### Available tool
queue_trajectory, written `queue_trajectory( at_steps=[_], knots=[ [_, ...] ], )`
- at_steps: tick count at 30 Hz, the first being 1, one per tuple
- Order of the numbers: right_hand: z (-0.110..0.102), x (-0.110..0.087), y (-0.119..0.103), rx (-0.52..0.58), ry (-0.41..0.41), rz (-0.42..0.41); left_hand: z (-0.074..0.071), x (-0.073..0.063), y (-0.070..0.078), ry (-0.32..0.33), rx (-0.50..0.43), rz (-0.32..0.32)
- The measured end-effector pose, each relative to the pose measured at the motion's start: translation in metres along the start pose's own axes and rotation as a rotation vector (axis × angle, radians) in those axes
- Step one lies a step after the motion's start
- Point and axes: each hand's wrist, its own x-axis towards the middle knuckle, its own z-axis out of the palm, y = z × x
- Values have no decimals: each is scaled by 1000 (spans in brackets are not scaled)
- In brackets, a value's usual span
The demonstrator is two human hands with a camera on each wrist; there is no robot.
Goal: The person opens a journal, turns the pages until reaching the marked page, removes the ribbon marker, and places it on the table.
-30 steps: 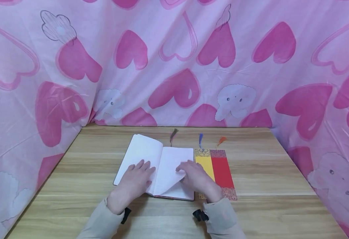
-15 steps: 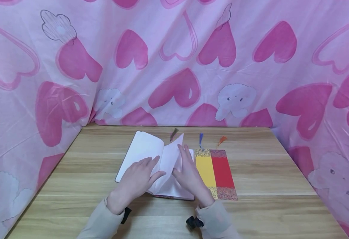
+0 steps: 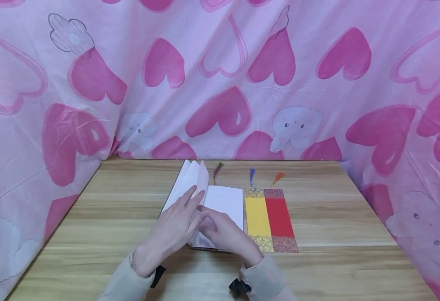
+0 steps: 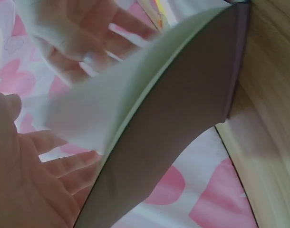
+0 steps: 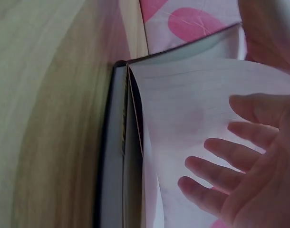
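Observation:
An open notebook lies on the table, its left cover and some pages tilted up. My left hand is at the raised left side, fingers extended along the paper. A loose white page stands up between the two hands. With fairly straight, spread fingers, my right hand lies against a page in the right wrist view. In the head view the left thumb overlaps the right hand. A dark green tassel sticks out beyond the notebook's top edge; what it hangs from is covered.
To the right of the notebook lie a yellow bookmark with a blue tassel and a red bookmark with an orange tassel. They are side by side on the wooden table. Pink heart-patterned cloth hangs around it.
My right hand has moved left, turning a page from the right side over toward the left. The left cover has tilted up, and the left hand has come closer to the right.

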Motion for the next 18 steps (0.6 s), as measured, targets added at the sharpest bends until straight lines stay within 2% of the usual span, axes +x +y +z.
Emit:
queue_trajectory(
  at_steps=[4,10,14,18],
  knots=[
    [6,0,0,-34,-68,-38,-3,0,2,24,44,85],
    [9,-1,1,-72,-137,-61,-1,-2,-2,79,226,181],
    [10,0,1,-108,-171,-88,0,-7,-4,71,330,147],
    [4,-5,1,-180,-226,-74,2,-12,-2,-35,427,31]
  ],
)
